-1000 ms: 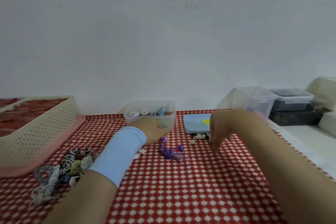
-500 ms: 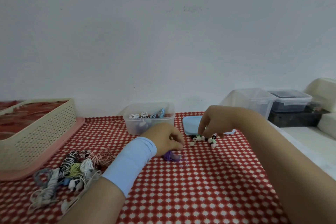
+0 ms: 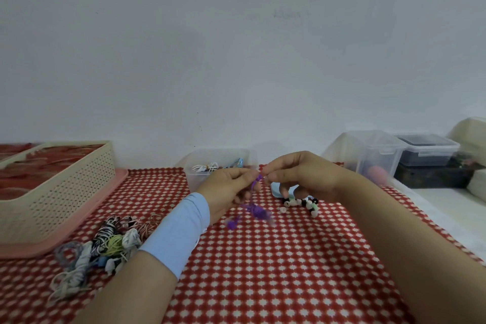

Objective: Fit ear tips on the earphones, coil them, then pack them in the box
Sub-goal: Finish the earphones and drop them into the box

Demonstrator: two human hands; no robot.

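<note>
Head camera looks down on a tabletop (image 3: 263,276) spread with a red-and-white checked cloth; places are given from the clear plastic box (image 3: 194,181) at the far middle. Nearest the viewer, both forearms reach toward that box, the left one wearing a light blue cuff (image 3: 178,234). Nearer than the box and to its left lies a pile of coiled earphones (image 3: 105,244) in black, white, green and grey. Just in front of the box the left hand (image 3: 226,189) and right hand (image 3: 302,176) meet above the cloth, fingertips of both pinching the top of the purple earphones (image 3: 256,209). The rest of that cable hangs down toward the cloth, blurred. Whether an ear tip sits between the fingers cannot be told. In front of the box and to its right, under the right hand, loose ear tips (image 3: 302,204) in black, white and pale green lie on the cloth. Beside them a blue lid (image 3: 274,189) is mostly hidden. The box itself holds several coiled earphones. Left of the box, a cream perforated basket (image 3: 65,192) sits on a pink tray (image 3: 23,251). Right of the box stand clear lidded containers (image 3: 373,155).
</note>
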